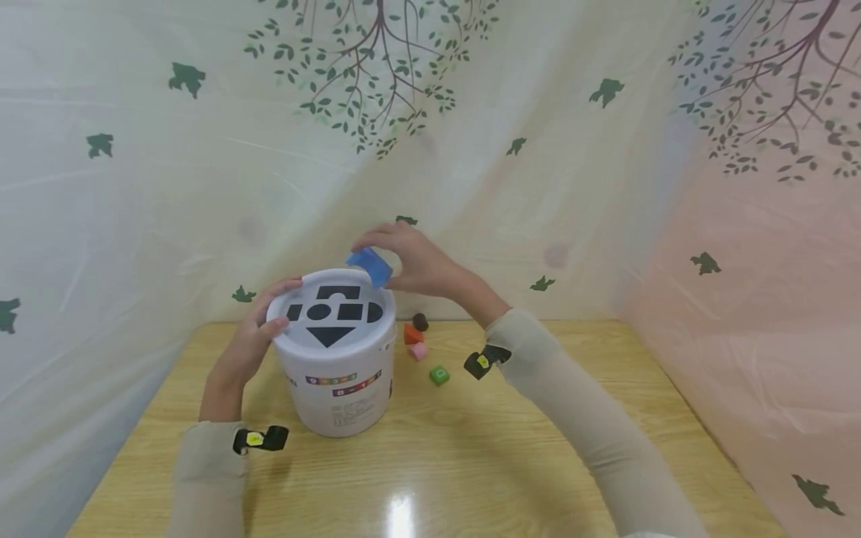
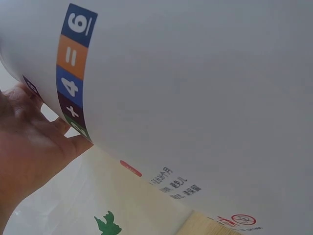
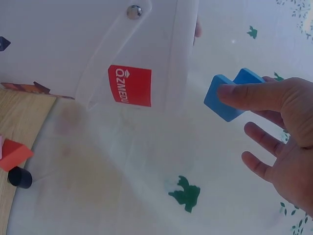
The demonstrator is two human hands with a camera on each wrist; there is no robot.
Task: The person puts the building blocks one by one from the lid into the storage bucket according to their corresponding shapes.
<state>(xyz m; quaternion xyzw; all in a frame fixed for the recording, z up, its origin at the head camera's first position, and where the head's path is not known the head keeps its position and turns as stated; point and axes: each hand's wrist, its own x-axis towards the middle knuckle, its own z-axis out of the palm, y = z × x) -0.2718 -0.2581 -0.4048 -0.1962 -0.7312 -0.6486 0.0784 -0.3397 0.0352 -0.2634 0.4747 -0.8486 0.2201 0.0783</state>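
Note:
A white bucket (image 1: pixel 336 400) stands upright on the table, its lid (image 1: pixel 289 336) cut with dark holes of several shapes. My left hand (image 1: pixel 254 336) grips the lid's left edge, fingertips and thumb over the rim; the left wrist view shows that hand (image 2: pixel 34 137) against the bucket's printed wall (image 2: pixel 195 98). Above the lid's far right edge, my right hand (image 1: pixel 424 261) pinches a blue block (image 1: pixel 371 267) between thumb and fingers. The right wrist view shows a notch in this blue block (image 3: pixel 225 105), with the other fingers of the right hand (image 3: pixel 288 127) spread below.
Right of the bucket lie a black block (image 1: pixel 420 322), an orange-red block (image 1: pixel 412 335), a pink block (image 1: pixel 418 351) and a green block (image 1: pixel 439 375) with a pale mark. Behind the wooden table (image 1: pixel 430 463) hangs a leaf-printed curtain (image 1: pixel 471 187).

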